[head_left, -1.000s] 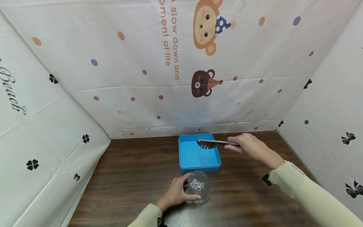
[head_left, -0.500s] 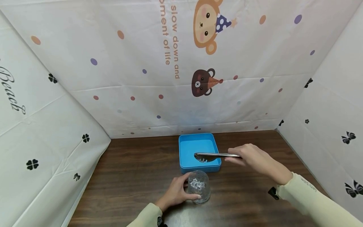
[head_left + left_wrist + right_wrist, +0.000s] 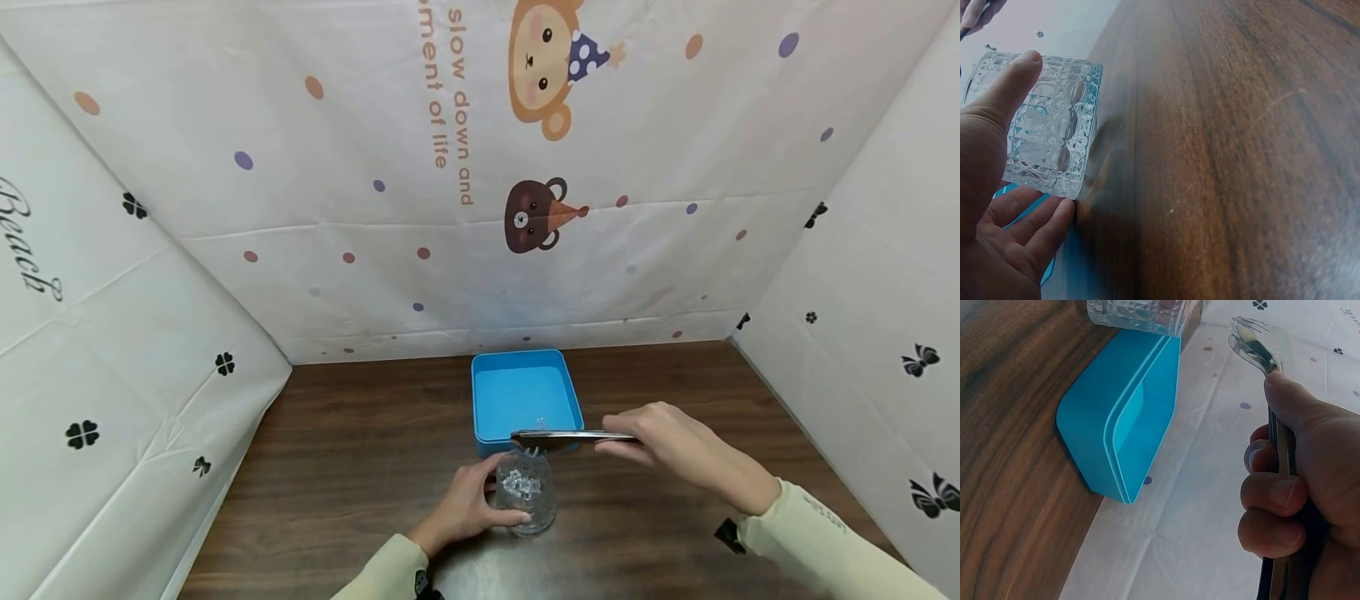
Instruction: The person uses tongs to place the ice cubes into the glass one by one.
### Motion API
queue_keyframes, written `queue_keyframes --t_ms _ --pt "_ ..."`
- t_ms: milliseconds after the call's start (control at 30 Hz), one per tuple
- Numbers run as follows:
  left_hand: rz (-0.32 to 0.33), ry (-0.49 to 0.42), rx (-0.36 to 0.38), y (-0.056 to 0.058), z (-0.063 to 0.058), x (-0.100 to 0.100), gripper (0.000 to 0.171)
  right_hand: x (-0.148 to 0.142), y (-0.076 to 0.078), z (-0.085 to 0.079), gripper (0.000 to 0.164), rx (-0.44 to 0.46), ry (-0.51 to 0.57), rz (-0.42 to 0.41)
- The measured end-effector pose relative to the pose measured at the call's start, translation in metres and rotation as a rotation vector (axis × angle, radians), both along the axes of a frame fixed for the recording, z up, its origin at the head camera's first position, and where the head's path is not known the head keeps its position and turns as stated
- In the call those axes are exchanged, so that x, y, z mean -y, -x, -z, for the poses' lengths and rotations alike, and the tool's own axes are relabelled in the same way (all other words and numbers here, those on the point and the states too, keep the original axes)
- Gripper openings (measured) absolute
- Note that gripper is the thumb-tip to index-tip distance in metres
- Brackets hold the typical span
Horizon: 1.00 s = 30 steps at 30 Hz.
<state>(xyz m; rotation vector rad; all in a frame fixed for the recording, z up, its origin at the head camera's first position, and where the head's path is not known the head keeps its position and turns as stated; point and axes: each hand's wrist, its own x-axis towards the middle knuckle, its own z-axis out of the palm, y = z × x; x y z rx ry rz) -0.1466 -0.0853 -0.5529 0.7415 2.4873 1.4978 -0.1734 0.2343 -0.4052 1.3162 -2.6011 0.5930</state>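
Observation:
My left hand point(image 3: 465, 508) holds a clear patterned glass point(image 3: 538, 510) upright on the table, thumb on the near side and fingers on the other. Small clear pieces point(image 3: 520, 483) lie inside it. In the left wrist view, the thumb lies across the faceted glass point(image 3: 1050, 125). My right hand point(image 3: 663, 437) grips metal tongs point(image 3: 573, 436), whose tips are over the glass's far rim. The right wrist view shows the tongs point(image 3: 1283, 447) with fork-like tines and a rounded end; whether a piece sits between them is unclear.
A blue square box point(image 3: 480, 408) stands just beyond the glass, against the back cloth point(image 3: 375, 283). A small clear piece point(image 3: 541, 422) shows near its front wall. Patterned cloth hangs left and right of the brown wooden table point(image 3: 360, 442).
My right hand has brought the tongs toward me, from above the blue box to the glass's far rim. The left hand and glass have stayed put.

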Motion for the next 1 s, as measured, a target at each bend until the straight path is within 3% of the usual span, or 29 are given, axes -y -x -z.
queue_keyframes --t_ms 667,1000 --pt "-0.013 0.017 0.004 -0.001 -0.001 -0.001 0.081 0.005 0.000 0.009 0.046 -0.107 0.038 -0.043" --pt "-0.012 0.038 0.023 0.000 0.000 0.001 0.086 0.006 -0.003 0.013 0.038 -0.055 0.004 0.010"
